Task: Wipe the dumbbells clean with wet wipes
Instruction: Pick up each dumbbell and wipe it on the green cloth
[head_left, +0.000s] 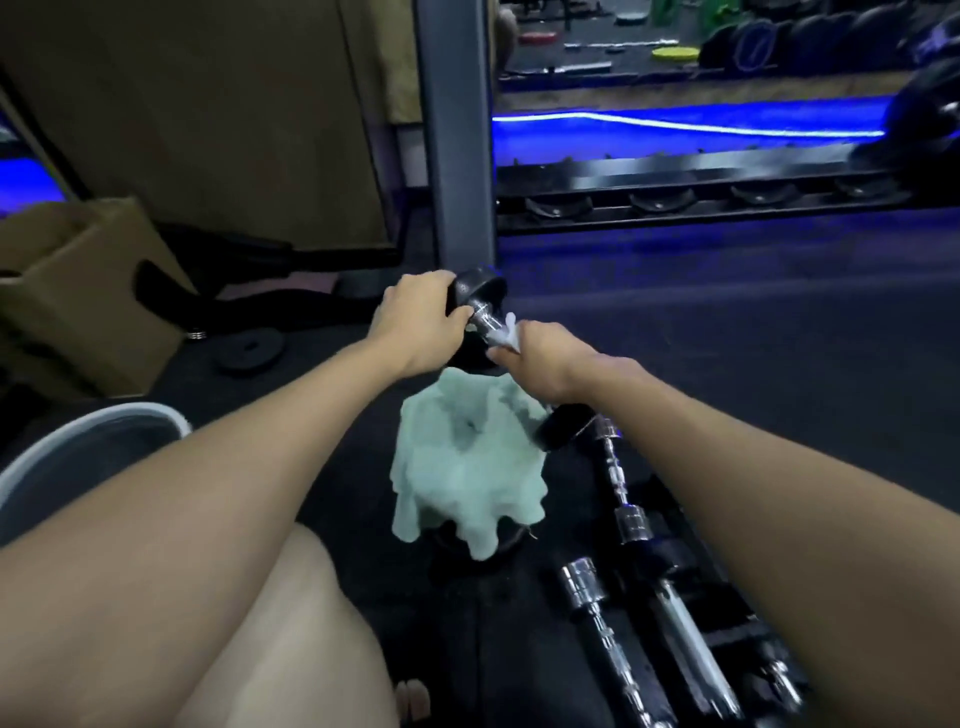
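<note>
We are looking down at a dark rubbery gym floor (675, 322) with clutter on every side. At nine o'clock a brown cardboard box (78, 296) is sitting open, and just beside it a flat black weight plate (249, 351) is lying on the floor. At seven o'clock the pale round rim of a bucket (104, 415) is curving into view. A grey upright post (454, 130) is rising at twelve o'clock, directly behind our hands, and at two o'clock a long black rack rail (675, 179) is running under a glowing blue light strip (675, 124). At five o'clock several chrome dumbbell bars (618, 478) with ribbed, shiny collars are lying side by side. A crumpled, soft mint-green cloth (467, 467) is draping over something dark at six o'clock of the hands, partly hiding what lies beneath.

We are holding the dumbbell (480, 306) at the centre, tilted, its far black round head up toward twelve o'clock and its near head (563, 426) down by our right wrist. Our left hand (415, 322) is curling round the rim of the far head, fingers wrapped tight. Our right hand (540, 353) is closing round the chrome handle, pinching a white wet wipe (506, 332) against the metal; a bunched corner of the wipe is sticking out above the fist.
</note>
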